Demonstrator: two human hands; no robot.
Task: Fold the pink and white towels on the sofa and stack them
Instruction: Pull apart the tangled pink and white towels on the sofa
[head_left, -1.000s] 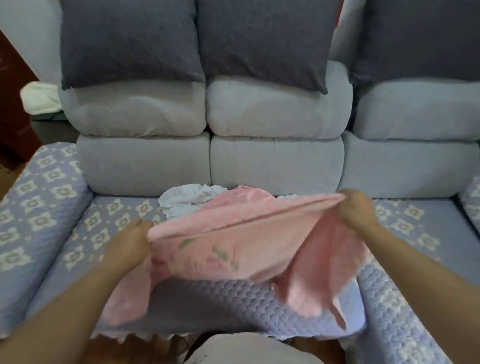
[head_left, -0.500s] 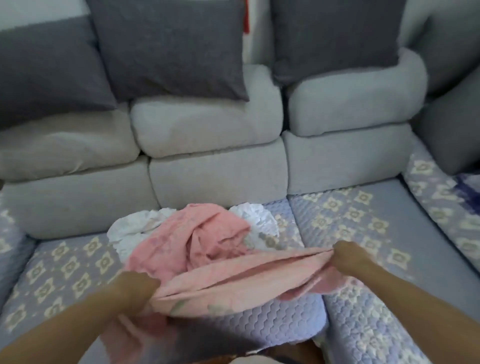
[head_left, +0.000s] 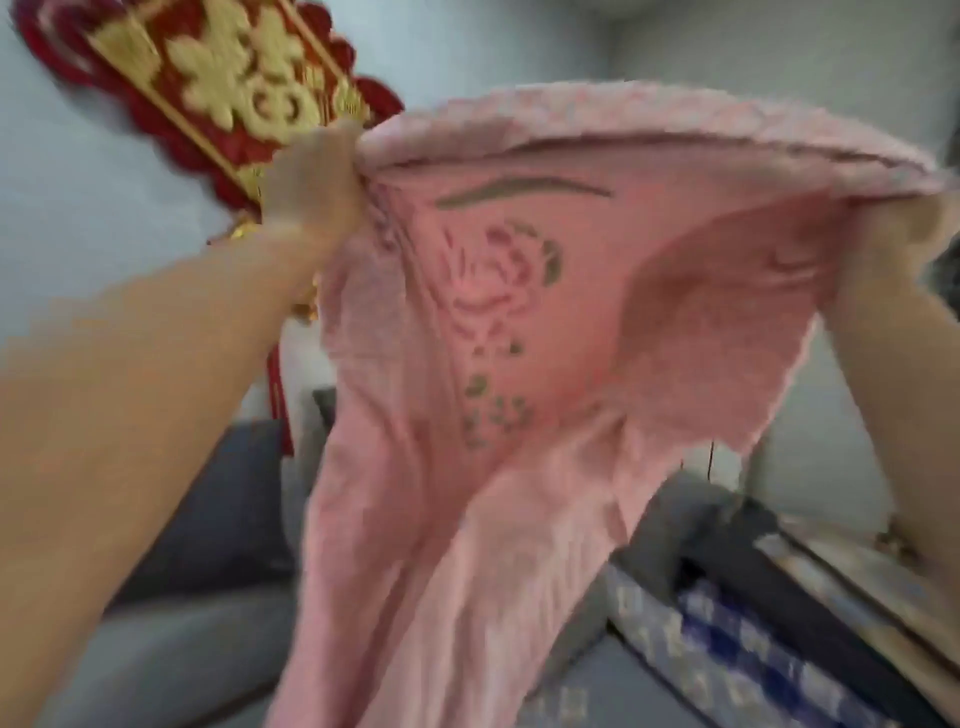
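Up goes the pink towel (head_left: 519, 364), held high and spread wide in front of the wall, well above the sofa (head_left: 197, 639). The left hand (head_left: 311, 182) has its grip bunched tight on the towel's upper left corner, just in front of a red and gold wall ornament (head_left: 218, 83). The right hand (head_left: 893, 244) grasps the upper right corner, its grip blurred at the frame's edge. The towel's rose pattern faces us, and its lower end hangs toward the sofa.
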